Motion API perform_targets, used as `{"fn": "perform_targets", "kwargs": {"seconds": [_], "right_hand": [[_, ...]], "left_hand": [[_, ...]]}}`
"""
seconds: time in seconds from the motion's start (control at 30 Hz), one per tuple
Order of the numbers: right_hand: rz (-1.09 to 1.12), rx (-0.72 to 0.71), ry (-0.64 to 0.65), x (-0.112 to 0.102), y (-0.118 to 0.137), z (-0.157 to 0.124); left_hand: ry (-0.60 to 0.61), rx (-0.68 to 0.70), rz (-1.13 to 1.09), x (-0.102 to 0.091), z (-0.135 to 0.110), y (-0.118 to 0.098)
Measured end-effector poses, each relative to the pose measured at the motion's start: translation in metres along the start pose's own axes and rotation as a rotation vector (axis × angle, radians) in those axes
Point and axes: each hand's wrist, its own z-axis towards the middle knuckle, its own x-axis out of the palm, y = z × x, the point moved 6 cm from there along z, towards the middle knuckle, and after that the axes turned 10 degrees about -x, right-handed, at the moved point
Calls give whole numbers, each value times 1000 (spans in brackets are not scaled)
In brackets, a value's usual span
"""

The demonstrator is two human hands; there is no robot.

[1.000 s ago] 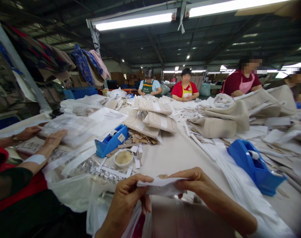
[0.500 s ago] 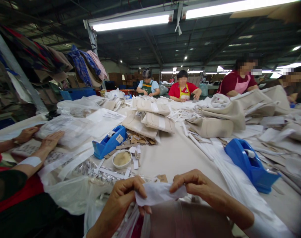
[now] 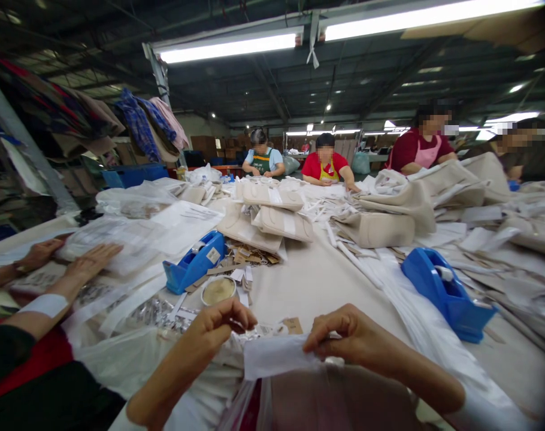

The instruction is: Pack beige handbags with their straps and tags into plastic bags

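Observation:
My right hand [image 3: 348, 338] pinches the right end of a small white strip [image 3: 275, 356], holding it level over a clear plastic bag with a beige item inside [image 3: 326, 395] at the table's near edge. My left hand [image 3: 216, 329] is just up and left of the strip's other end. Its thumb and fingers are pinched together, and nothing shows between them. A small brown tag [image 3: 293, 325] lies on the table [image 3: 308, 281] between my hands.
A blue tape dispenser [image 3: 195, 263] and a round dish [image 3: 218, 290] sit ahead left, a second blue dispenser [image 3: 447, 294] right. A co-worker's hands [image 3: 86, 261] press on clear bags at left. Stacks of folded beige pieces [image 3: 279, 221] fill the far table, where several people work.
My left hand has let go of the strip's left end and drawn away to the left. The strip, bent before, now lies flat in my right hand. The view has shifted slightly.

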Motion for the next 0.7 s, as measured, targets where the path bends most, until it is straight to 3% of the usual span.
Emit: {"fn": "perform_targets", "kwargs": {"seconds": [0.07,0.13,0.2,0.3,0.4,0.47,0.57,0.7], "right_hand": [[-27,-22,-7,1,3,1],[-49,-48,-12,2,3,2],[-57,-70,-16,3,3,2],[-25,-86,-22,3,2,1],[5,-89,-42,1,0,-2],[-1,-104,-38,-1,-1,-3],[-20,-145,-10,-1,-5,-3],[-27,-159,-4,0,-7,-3]], "left_hand": [[-64,84,198,10,-2,-19],[-56,136,351,34,-4,-29],[16,161,436,62,-2,-26],[116,160,478,88,15,1],[142,182,424,91,40,28],[206,264,337,90,48,33],[241,346,255,85,43,22],[235,282,309,87,22,-1]]}}
